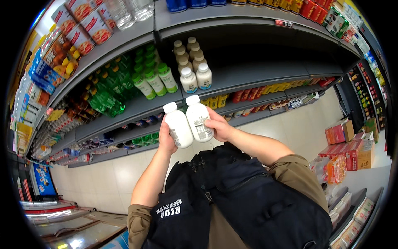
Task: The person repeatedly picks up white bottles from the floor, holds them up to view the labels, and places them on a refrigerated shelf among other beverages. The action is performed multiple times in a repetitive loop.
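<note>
Two white capped bottles are held side by side in front of my chest, close together. My left hand [166,138] is closed round the left white bottle [178,126], and my right hand [220,125] grips the right white bottle [198,118], its thumb on the printed label. Both are tilted slightly, caps toward the shelf. Beyond them, on the shelf, stand two rows of similar bottles; the front pair are white bottles [189,81] with blue near the base, and beige-looking bottles [185,63] stand behind in the shade.
Left of those rows stand green-capped bottles [155,83] and green soda bottles [107,101]. A dark shelf board [257,68] runs to the right. Cans [177,5] line the shelf above. Red cartons [348,151] are stacked at right, above the pale tiled floor [107,178].
</note>
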Demonstrator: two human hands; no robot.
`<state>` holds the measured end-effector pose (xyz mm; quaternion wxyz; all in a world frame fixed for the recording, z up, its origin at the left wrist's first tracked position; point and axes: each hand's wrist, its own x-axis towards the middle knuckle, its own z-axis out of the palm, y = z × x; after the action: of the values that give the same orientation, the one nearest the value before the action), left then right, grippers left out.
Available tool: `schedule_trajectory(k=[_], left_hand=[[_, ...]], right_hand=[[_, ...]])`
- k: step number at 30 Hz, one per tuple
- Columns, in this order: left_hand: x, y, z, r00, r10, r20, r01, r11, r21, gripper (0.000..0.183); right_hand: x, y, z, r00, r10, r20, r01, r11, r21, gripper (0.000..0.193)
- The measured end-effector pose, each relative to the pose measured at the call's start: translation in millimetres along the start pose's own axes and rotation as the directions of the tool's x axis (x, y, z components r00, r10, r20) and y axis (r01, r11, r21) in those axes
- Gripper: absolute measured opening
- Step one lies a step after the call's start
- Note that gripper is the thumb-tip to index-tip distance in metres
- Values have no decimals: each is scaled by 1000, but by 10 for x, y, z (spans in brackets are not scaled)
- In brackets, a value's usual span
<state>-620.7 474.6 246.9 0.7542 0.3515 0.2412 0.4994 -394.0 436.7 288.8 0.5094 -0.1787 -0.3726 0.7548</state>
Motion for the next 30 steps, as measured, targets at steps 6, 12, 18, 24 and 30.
schedule_trajectory(k=[6, 12, 18, 24, 30], left_hand=[[112, -102, 317, 996, -36, 85, 38, 999, -26, 80], [12, -417, 202, 993, -64, 101, 51, 991, 121, 88], [-27, -820, 218, 998, -52, 33, 49, 994, 100, 90], [-112, -1125, 185, 997, -58, -59, 57, 998, -11, 90], [-17, -1197, 298, 994, -29, -107, 34, 998, 43, 88]], right_hand=[[-74, -354, -391, 964, -205, -168, 184, 974, -133, 76], [234, -980, -926, 865, -395, -310, 350, 917, -191, 76], [1050, -1377, -1628, 741, -524, -420, 115, 715, -690, 94], [1642, -1337, -2380, 794, -365, -486, 152, 893, -423, 86], [1917, -1337, -2597, 815, -477, -328, 123, 696, -708, 93]])
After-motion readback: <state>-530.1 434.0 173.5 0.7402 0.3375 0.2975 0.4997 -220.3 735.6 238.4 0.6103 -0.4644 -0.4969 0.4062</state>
